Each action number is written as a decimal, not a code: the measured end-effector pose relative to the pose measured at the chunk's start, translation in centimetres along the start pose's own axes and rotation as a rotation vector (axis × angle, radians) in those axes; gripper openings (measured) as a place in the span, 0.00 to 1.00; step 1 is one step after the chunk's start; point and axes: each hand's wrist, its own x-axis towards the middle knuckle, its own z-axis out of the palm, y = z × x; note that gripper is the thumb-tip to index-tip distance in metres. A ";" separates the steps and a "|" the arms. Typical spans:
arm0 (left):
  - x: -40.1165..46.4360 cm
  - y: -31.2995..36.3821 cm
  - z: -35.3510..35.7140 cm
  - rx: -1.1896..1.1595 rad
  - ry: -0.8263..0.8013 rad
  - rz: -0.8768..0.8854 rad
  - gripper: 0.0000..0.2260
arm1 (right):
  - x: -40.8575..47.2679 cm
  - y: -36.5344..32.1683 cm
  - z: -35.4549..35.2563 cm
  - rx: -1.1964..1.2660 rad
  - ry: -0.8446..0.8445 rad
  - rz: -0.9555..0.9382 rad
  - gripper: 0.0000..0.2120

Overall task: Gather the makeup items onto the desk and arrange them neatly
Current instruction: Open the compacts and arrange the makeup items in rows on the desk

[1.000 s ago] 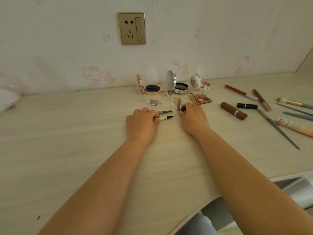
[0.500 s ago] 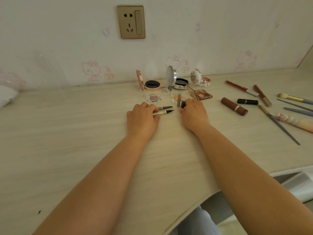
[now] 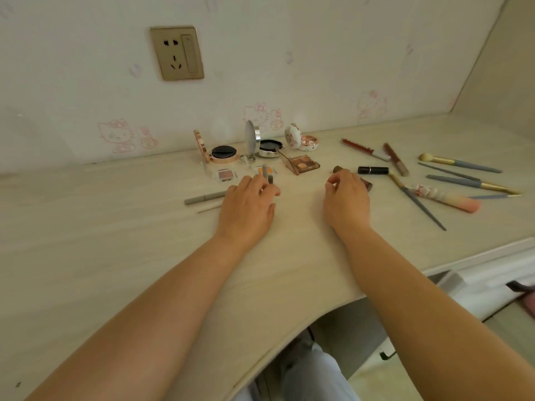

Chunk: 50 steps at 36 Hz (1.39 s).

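Mid-frame, the left hand (image 3: pixel 246 204) pinches a small grey cap (image 3: pixel 267 178); the slim grey eyeliner pen (image 3: pixel 205 197) lies just left of it. The right hand (image 3: pixel 346 199), loosely curled and empty, hovers over a brown lipstick tube (image 3: pixel 340 170).

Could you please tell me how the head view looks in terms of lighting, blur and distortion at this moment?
Head view: soft, even light, only faint shadows under the hands; wide-angle distortion bends the desk edge and tilts the socket; the left hand fingertips and the small caps beside them are slightly motion-blurred; the right hand and the brushes look fairly sharp; mild glare on the upright compact mirror.
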 end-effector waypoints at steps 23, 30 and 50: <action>7.3 9.8 5.9 -0.355 -0.179 -0.218 0.12 | 3.1 5.0 -2.6 -0.281 -0.024 0.191 0.17; 7.1 9.5 5.0 -0.608 -0.179 -0.358 0.13 | 2.2 4.7 -3.2 -0.024 -0.053 0.181 0.12; -0.8 -0.1 -3.0 -0.838 0.193 -0.731 0.05 | -4.3 -7.2 0.5 0.601 -0.438 -0.018 0.05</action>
